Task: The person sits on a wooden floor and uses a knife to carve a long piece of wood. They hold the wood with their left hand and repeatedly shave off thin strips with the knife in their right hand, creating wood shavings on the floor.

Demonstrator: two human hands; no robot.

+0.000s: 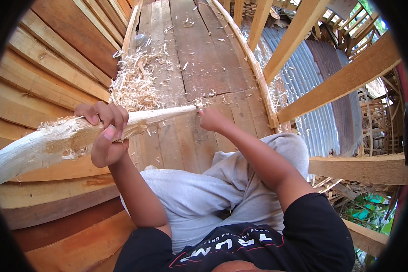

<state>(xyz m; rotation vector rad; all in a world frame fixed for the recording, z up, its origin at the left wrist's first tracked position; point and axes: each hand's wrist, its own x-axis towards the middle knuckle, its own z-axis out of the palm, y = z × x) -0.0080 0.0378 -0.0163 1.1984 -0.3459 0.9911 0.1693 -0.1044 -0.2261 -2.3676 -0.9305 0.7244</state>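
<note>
A long pale wooden pole (45, 147) runs from the left rim toward the middle. It is thick and peeled at the left, rough and splintered beside my hand, and narrows to a smooth thin end. My left hand (106, 131) is wrapped round its rough middle part, thumb toward me. At the thin tip, my right hand (210, 119) is closed in a fist. A small dark bit shows between the fist and the tip, but what the fingers hold is hidden. Curled wood fibres hang from the pole's underside.
I sit cross-legged on a plank floor (204, 45). A heap of wood shavings (136, 84) lies beyond the pole, near a small clear round container (140, 39). A plank wall (45, 59) rises at left; railing posts (294, 41) and corrugated metal sheets (310, 86) are at right.
</note>
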